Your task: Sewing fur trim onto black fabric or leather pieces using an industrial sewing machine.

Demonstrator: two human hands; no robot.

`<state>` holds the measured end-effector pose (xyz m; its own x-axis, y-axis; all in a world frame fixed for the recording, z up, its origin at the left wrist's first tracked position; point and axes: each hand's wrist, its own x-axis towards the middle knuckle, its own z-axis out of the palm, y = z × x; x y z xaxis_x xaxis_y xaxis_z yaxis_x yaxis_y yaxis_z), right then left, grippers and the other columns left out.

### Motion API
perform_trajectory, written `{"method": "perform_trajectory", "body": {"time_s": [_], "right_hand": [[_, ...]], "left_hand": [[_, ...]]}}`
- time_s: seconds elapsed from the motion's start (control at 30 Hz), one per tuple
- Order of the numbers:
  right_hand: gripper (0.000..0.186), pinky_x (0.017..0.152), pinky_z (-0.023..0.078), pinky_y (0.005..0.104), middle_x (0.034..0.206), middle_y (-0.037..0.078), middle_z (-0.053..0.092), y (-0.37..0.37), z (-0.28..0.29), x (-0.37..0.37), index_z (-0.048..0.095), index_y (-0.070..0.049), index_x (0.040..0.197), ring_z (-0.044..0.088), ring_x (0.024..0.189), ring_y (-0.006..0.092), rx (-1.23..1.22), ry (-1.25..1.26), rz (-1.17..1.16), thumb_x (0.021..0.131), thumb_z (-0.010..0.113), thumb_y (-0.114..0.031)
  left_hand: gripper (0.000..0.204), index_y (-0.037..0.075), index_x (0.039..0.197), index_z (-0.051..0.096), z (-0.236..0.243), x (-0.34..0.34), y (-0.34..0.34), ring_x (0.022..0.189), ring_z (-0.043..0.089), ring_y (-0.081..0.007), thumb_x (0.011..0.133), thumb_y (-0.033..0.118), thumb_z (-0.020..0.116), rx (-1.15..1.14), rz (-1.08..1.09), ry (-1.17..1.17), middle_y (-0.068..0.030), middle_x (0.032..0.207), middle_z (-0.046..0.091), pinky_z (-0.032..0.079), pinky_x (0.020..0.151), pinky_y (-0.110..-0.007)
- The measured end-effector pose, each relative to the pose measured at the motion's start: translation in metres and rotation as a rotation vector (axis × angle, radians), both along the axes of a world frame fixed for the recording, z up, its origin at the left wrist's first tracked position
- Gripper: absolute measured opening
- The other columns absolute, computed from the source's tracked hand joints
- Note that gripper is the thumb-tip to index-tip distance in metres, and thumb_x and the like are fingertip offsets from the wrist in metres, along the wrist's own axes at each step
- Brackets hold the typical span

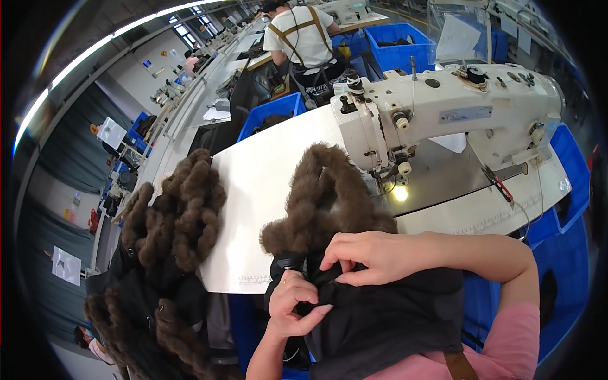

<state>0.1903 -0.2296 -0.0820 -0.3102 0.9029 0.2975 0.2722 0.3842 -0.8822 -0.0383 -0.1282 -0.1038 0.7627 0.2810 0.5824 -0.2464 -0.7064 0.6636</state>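
A black garment [392, 304] with brown fluffy fur trim [329, 196] lies across my lap and the edge of the white sewing table [253, 183]. My left hand [294, 304] is curled closed at the garment's left side, thumb and fingers gripping the black cloth. Just above and to the right, my right hand [373, 256] pinches the same cloth below the fur, its fingers bent. Whatever small part lies between the fingertips is hidden. The fur reaches up the tabletop, close to the needle area of the white sewing machine [443, 114].
More fur-trimmed black garments [183, 215] are heaped left of the table. Red-handled thread snips [498, 184] lie right of the needle. Blue bins [399, 47] stand behind, and others sit beside and under the table. A co-worker [301, 38] sits ahead, back turned.
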Motion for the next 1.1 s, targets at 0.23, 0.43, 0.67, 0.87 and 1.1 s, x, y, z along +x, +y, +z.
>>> {"method": "perform_trajectory", "body": {"time_s": [0.23,0.43,0.67,0.87,1.1], "right_hand": [[0.029,0.081,0.051,0.0362,0.111,0.011,0.054,0.002,-0.011,-0.008,0.059,0.000,0.111,0.060,0.096,0.0283,0.242,-0.311,-0.046,0.083,0.058,-0.004],[0.023,0.074,0.054,0.0381,0.094,0.016,0.070,0.039,-0.008,-0.003,0.068,0.001,0.097,0.068,0.084,0.0301,0.033,-0.258,-0.227,0.077,0.059,-0.006],[0.026,0.077,0.051,0.0302,0.100,0.009,0.065,0.035,-0.020,-0.004,0.063,-0.002,0.106,0.063,0.088,0.0189,0.230,-0.006,-0.253,0.081,0.060,0.002],[0.013,0.080,0.049,0.0337,0.094,0.006,0.058,0.009,0.005,-0.015,0.061,-0.006,0.094,0.058,0.089,0.0238,0.497,-0.188,-0.171,0.083,0.067,-0.007],[0.016,0.072,0.045,0.0311,0.088,0.006,0.052,0.003,0.035,-0.028,0.058,-0.004,0.089,0.055,0.083,0.0208,0.530,-0.968,-0.285,0.078,0.067,-0.011]], "left_hand": [[0.035,0.015,0.076,0.056,-0.006,-0.001,-0.018,0.064,0.051,-0.0188,0.063,0.019,0.088,0.527,0.133,-0.068,0.0030,0.073,0.054,0.046,0.070,-0.033],[0.031,0.012,0.081,0.061,0.002,0.009,-0.010,0.064,0.054,-0.0165,0.063,0.011,0.086,0.602,0.166,-0.108,0.0010,0.082,0.059,0.047,0.073,-0.031],[0.013,0.006,0.086,0.054,0.012,0.019,0.001,0.058,0.047,-0.0036,0.094,0.011,0.064,-0.729,0.436,-0.019,0.0023,0.073,0.056,0.038,0.053,-0.018],[0.020,0.007,0.084,0.055,0.022,0.023,0.013,0.050,0.042,-0.0025,0.093,0.020,0.066,-0.884,0.381,0.109,0.0037,0.067,0.054,0.033,0.045,-0.018],[0.026,0.006,0.082,0.057,0.026,0.047,0.020,0.049,0.041,-0.0024,0.092,0.028,0.069,-0.953,0.341,0.181,0.0044,0.065,0.053,0.031,0.043,-0.019]]}}
